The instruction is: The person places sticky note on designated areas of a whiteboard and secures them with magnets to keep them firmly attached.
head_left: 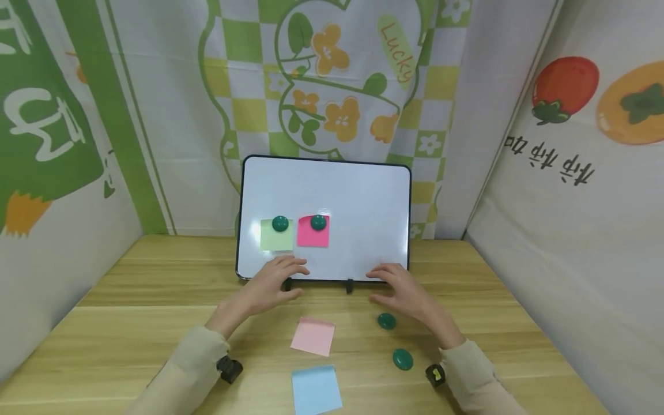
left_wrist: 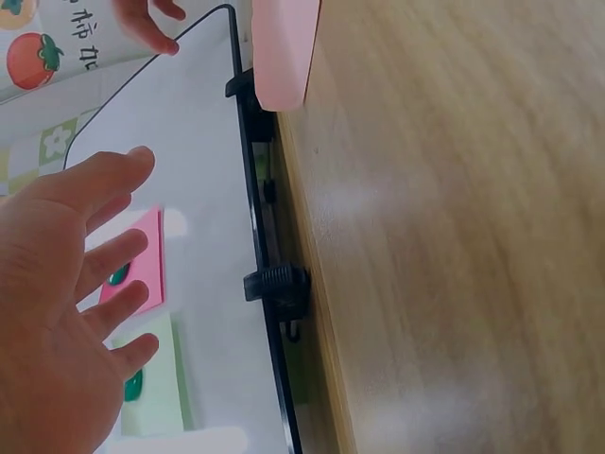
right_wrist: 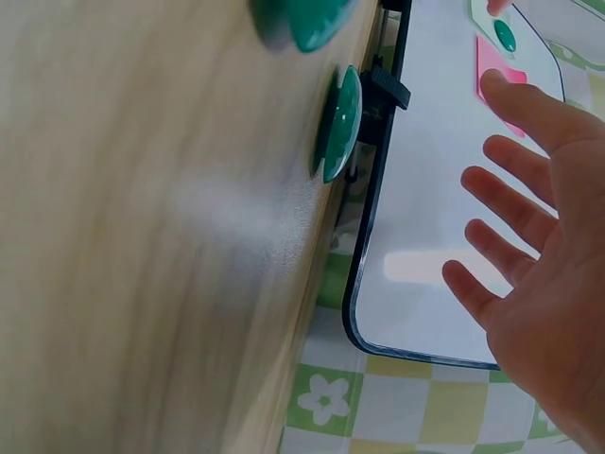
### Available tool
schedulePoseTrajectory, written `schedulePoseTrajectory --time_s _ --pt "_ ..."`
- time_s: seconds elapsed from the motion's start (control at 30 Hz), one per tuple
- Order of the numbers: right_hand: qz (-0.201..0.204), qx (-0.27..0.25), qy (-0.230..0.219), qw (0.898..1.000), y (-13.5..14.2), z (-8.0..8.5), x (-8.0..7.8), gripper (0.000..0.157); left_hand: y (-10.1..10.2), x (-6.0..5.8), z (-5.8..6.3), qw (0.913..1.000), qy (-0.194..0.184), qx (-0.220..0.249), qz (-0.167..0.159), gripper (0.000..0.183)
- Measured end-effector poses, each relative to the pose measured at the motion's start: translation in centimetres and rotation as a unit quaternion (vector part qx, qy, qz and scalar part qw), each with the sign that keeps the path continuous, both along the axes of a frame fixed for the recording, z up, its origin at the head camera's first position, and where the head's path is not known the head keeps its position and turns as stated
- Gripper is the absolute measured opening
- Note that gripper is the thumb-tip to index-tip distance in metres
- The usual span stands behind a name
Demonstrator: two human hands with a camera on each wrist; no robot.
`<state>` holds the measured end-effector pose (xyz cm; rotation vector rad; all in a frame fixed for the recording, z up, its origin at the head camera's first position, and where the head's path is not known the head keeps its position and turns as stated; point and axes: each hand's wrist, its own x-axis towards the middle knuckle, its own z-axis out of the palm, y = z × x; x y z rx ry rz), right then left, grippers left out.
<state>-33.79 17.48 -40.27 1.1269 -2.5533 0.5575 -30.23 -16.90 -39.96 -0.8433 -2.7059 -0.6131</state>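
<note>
A whiteboard (head_left: 363, 202) with a black frame leans upright on small black stands. Stuck to its left half are a green sticky note (head_left: 276, 241) and a bright pink sticky note (head_left: 313, 237), each under a green round magnet (head_left: 280, 223). My left hand (head_left: 270, 285) hovers before the board's lower left edge, fingers spread, holding nothing. Near the lower right edge is my right hand (head_left: 402, 291), likewise relaxed and without anything in it. Two more green magnets (head_left: 402, 359) lie on the table below it. Between my arms lie a pale pink note (head_left: 313, 336) and a blue note (head_left: 316, 390).
The wooden table (head_left: 114, 334) runs back to a patterned curtain (head_left: 249, 69) behind the board. A white cloth with printed fruit (head_left: 565, 89) hangs on the right, and a green printed cloth (head_left: 46, 127) on the left. A black stand foot (head_left: 350, 286) juts out under the board.
</note>
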Motion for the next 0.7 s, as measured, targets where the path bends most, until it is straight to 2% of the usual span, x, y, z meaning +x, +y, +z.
schedulePoseTrajectory --time_s 0.27,0.4,0.7 --pt "0.014 -0.006 0.009 1.000 0.2 -0.2 0.2 0.044 0.1 0.2 -0.5 0.9999 0.007 0.000 -0.009 0.038" --pt "0.018 -0.003 -0.002 1.000 0.4 -0.2 0.3 0.042 0.4 0.5 -0.7 0.9998 0.002 -0.001 -0.019 0.037" --pt "0.028 0.023 -0.088 0.995 1.4 0.0 0.0 0.046 1.0 0.9 -1.3 0.9972 -0.044 -0.026 -0.055 0.035"
